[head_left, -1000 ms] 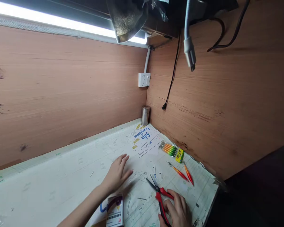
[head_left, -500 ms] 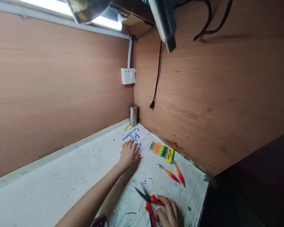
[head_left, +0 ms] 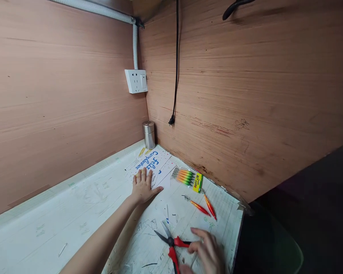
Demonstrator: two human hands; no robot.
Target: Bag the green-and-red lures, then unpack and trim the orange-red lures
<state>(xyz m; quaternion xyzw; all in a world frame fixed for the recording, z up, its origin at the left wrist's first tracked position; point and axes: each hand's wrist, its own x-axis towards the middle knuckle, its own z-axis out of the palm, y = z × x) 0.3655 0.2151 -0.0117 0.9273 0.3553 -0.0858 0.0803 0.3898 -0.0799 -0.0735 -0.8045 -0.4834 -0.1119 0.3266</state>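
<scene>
My left hand (head_left: pixel 143 187) lies open and flat on the near part of a white sheet with blue "Feliz Cumpleaños" lettering (head_left: pixel 151 161), its fingers spread. Long-nose pliers (head_left: pixel 170 241) with red and black handles rest on the table, jaws apart. Just right of their handles is my right hand (head_left: pixel 207 249), slightly blurred, fingers loosely bent and apart with nothing seen in them. Beyond it lie two red-orange fishing lures, one on the left (head_left: pixel 200 208) and one on the right (head_left: pixel 210 206). Behind them is a clear pack of several striped lures (head_left: pixel 185 177) with a yellow label.
A metal canister (head_left: pixel 149 135) stands in the corner of the white table (head_left: pixel 82 213). A socket box (head_left: pixel 136 81) is on the wooden wall, and a black cord with a plug (head_left: pixel 172 119) hangs nearby. Small scraps lie around the pliers. On the right the table ends at an edge.
My left hand has settled flat, its fingers spreading. My right hand has come off the pliers' handle, its fingers opening. The view has tilted down and shifted right.
</scene>
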